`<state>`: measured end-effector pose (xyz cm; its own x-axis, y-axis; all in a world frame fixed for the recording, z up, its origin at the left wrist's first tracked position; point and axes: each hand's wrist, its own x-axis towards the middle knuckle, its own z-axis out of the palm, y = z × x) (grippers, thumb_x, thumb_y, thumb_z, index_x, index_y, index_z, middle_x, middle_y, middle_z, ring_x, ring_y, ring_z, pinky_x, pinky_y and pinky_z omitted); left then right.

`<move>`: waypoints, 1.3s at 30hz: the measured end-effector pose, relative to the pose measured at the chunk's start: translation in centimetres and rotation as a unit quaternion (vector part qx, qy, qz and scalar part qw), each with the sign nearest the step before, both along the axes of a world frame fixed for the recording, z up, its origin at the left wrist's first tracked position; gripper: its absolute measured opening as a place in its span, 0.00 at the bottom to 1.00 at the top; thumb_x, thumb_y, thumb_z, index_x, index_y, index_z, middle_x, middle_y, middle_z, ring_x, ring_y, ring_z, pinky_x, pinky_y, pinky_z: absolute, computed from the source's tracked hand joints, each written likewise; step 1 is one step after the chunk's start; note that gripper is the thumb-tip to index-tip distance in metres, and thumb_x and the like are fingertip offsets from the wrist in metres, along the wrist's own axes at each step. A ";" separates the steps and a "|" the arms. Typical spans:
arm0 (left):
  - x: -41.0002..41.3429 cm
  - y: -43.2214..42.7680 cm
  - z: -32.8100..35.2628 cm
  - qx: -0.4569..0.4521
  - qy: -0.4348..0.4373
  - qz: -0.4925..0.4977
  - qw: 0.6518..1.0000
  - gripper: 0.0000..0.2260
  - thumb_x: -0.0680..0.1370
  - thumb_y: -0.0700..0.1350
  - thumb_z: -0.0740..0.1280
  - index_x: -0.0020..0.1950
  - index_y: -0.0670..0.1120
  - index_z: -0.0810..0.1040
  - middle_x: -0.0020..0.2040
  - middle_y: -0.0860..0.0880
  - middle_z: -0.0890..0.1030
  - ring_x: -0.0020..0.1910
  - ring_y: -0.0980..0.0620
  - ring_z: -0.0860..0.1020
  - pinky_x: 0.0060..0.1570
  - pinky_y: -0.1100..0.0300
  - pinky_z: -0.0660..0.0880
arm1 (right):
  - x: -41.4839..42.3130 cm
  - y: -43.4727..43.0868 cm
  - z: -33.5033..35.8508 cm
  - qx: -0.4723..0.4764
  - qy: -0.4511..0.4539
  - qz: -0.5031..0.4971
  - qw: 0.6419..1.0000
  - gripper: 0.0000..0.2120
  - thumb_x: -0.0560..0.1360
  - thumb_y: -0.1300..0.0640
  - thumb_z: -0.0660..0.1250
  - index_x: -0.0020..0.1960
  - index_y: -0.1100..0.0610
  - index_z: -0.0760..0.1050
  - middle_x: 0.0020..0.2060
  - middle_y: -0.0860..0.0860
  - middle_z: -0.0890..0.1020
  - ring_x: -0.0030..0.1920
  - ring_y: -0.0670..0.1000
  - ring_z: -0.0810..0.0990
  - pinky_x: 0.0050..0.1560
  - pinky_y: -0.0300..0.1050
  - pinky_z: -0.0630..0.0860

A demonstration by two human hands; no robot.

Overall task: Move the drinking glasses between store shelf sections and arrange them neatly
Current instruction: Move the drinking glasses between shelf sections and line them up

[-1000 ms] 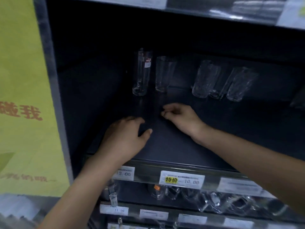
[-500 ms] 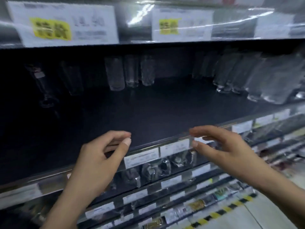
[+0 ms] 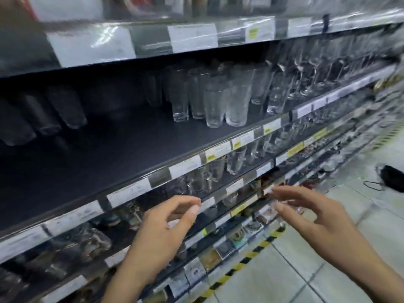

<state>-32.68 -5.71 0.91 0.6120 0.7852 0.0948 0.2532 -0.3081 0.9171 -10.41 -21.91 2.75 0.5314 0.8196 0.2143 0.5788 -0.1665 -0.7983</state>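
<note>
While both hands hover in front of the dark shelf [image 3: 135, 149], just below its front edge, neither holds anything.

Left hand [image 3: 161, 232]: fingers loosely curled, thumb and forefinger apart, nothing between them. Right hand [image 3: 317, 221]: fingers spread and pointing forward, empty.

Drinking glasses [image 3: 214, 99] stand in a tight cluster on the shelf's right half, near its front edge (count unsure, the rear ones blur together). Darker tumblers [image 3: 65, 110] stand at the shelf's left end, with bare board between the 2 groups. Stemmed glasses [image 3: 310, 73] fill the shelf's right end.

Key relation: the cluster lies up and beyond both hands, past the shelf's label strip [image 3: 185, 169]. Sideways it sits between the 2 hands, with the left hand's fingertips a little nearer.

Each glass is upright with its base on the shelf and mouth up, so the long axis is vertical; the apparent lean looks like lens distortion.

Judgement: the reach goes up and inward over the shelf's edge, taking a front glass round its wall from the side.
</note>
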 end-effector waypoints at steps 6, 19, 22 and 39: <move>11.6 -3.8 0.4 -0.006 -0.006 -0.030 1.000 0.07 0.78 0.48 0.68 0.50 0.61 0.83 0.50 0.62 0.84 0.52 0.61 0.82 0.56 0.57 0.77 | 10.0 -4.1 -0.8 -0.018 0.004 -0.033 0.999 0.12 0.71 0.43 0.70 0.55 0.37 0.80 0.50 0.30 0.82 0.52 0.36 0.80 0.54 0.39 0.75; 29.3 -0.3 0.4 -0.017 -0.029 -0.015 0.999 0.05 0.77 0.51 0.69 0.50 0.60 0.83 0.50 0.62 0.84 0.52 0.62 0.82 0.55 0.60 0.76 | 27.7 1.2 -1.5 -0.004 0.033 -0.018 0.999 0.11 0.74 0.48 0.71 0.56 0.40 0.80 0.48 0.31 0.82 0.51 0.35 0.80 0.52 0.35 0.76; 33.3 2.1 0.2 -0.009 -0.036 0.013 0.999 0.06 0.77 0.50 0.69 0.52 0.58 0.83 0.50 0.62 0.84 0.53 0.63 0.81 0.53 0.65 0.76 | 31.8 4.9 -1.0 0.000 0.036 0.009 0.999 0.11 0.75 0.50 0.71 0.57 0.40 0.80 0.49 0.31 0.82 0.52 0.35 0.80 0.52 0.35 0.76; 48.2 10.4 1.3 -0.017 -0.079 0.143 0.986 0.38 0.64 0.62 0.74 0.69 0.70 0.58 0.68 0.70 0.67 0.66 0.73 0.68 0.64 0.68 0.68 | 48.0 24.4 0.4 0.016 0.168 0.116 0.979 0.13 0.78 0.58 0.69 0.62 0.51 0.78 0.54 0.41 0.82 0.49 0.32 0.79 0.49 0.25 0.74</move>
<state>15.55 4.73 2.18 0.3437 0.9282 0.1424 0.1783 -0.2134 0.9606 37.56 2.53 3.19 0.3765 0.9222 0.0881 0.3025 -0.0325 -0.9526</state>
